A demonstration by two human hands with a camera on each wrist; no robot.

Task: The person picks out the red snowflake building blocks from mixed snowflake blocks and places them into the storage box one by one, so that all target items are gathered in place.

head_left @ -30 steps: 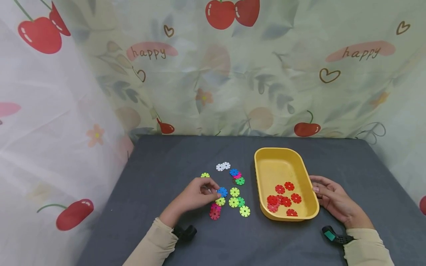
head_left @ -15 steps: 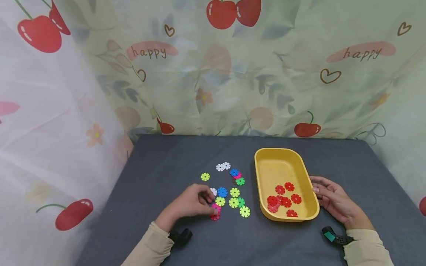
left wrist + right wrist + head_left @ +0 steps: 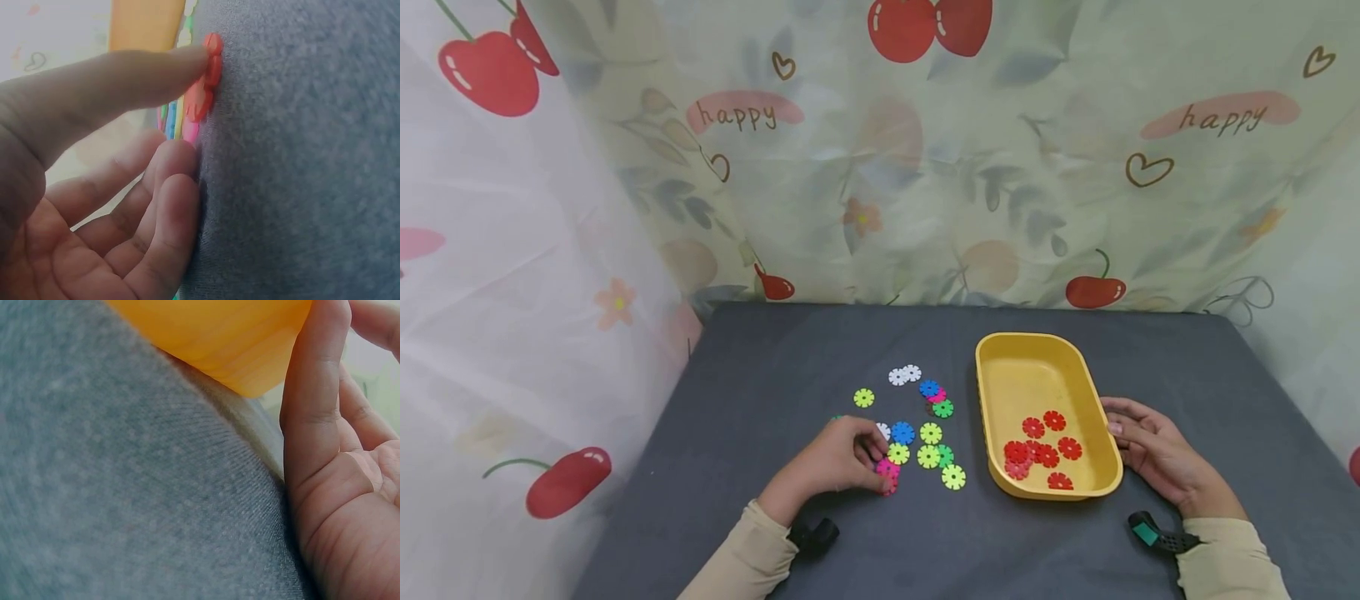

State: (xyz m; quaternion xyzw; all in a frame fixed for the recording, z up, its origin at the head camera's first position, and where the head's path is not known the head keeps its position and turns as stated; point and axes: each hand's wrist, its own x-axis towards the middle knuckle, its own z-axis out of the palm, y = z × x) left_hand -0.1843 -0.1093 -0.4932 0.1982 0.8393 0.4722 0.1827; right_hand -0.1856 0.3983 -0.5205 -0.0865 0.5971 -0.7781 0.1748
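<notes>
In the head view my left hand (image 3: 835, 458) is low over a scatter of notched plastic discs. Its thumb touches a red disc (image 3: 199, 100) in the left wrist view, while the other fingers stay apart from it, loosely bent. A pink disc (image 3: 889, 468) lies partly over the red one. Beside these lie a yellow disc (image 3: 898, 453), a blue disc (image 3: 903, 432) and a white disc partly behind the fingers. At the right side of a yellow tray (image 3: 987, 417), my right hand (image 3: 1165, 458) rests its fingers against the outer wall.
Several red discs (image 3: 1070, 448) lie inside the tray. Left of it are lime discs (image 3: 953, 477), a green disc (image 3: 943, 408), a blue disc (image 3: 928, 389) and white discs (image 3: 898, 377). Dark cloth (image 3: 760, 350) covers the table; a patterned curtain hangs behind.
My left hand has moved from beside the blue disc down and slightly left to the pink and red discs, uncovering a white disc. The right hand stays at the tray.
</notes>
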